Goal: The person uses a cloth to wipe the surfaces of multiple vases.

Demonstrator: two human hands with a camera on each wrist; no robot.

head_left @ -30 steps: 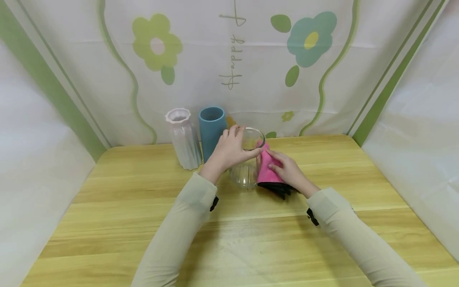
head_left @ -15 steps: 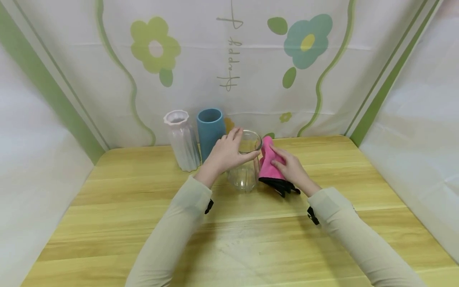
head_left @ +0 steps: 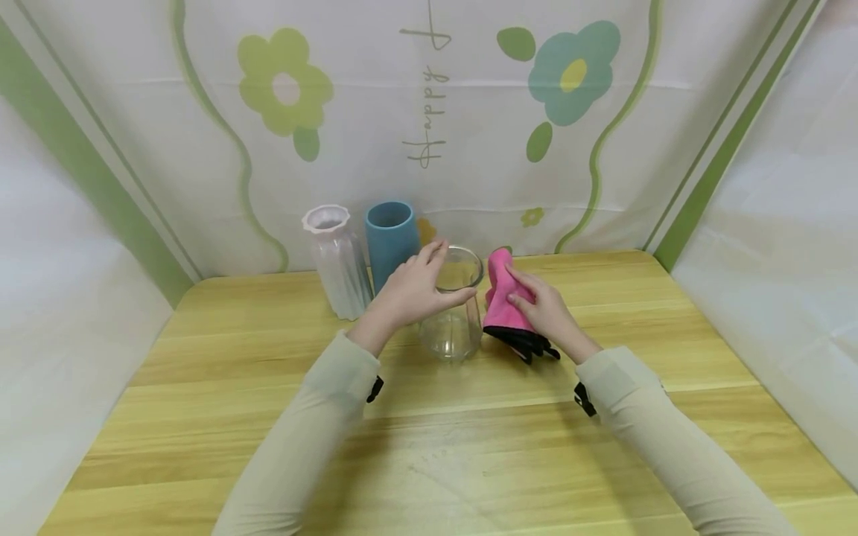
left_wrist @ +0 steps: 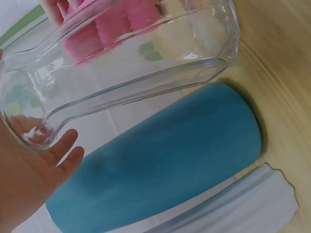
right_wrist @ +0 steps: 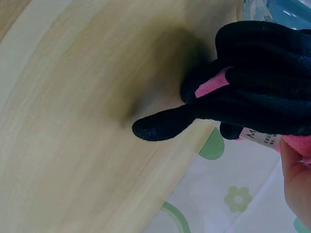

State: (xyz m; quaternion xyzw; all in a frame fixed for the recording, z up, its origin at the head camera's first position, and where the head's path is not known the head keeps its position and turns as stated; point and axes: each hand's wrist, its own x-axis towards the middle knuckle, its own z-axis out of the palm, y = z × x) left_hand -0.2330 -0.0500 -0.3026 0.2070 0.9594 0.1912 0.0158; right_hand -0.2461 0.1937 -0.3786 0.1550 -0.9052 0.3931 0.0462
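Observation:
A clear glass vase (head_left: 450, 339) stands upright on the wooden table, and my left hand (head_left: 410, 290) holds its rim with thumb and fingers spread around it. The left wrist view shows the vase's flared mouth against my palm, two fingertips (left_wrist: 69, 154) reaching past it. To the right, my right hand (head_left: 546, 309) pinches a pink work glove (head_left: 507, 301) by its pink part, black fingers pointing down. In the right wrist view the black glove fingers (right_wrist: 272, 68) hang over the table, and a white label (right_wrist: 260, 138) shows beside my thumb.
Just left of the glass vase stands a matte blue vase (head_left: 390, 242), with a white fluted vase (head_left: 340, 272) beside it. Behind them hangs a flower-printed curtain (head_left: 469, 171) along the table's back edge (head_left: 596, 257).
The pink glove has moved slightly away from the glass vase, leaving a gap between them. My left hand and the glass vase have shifted a little to the left.

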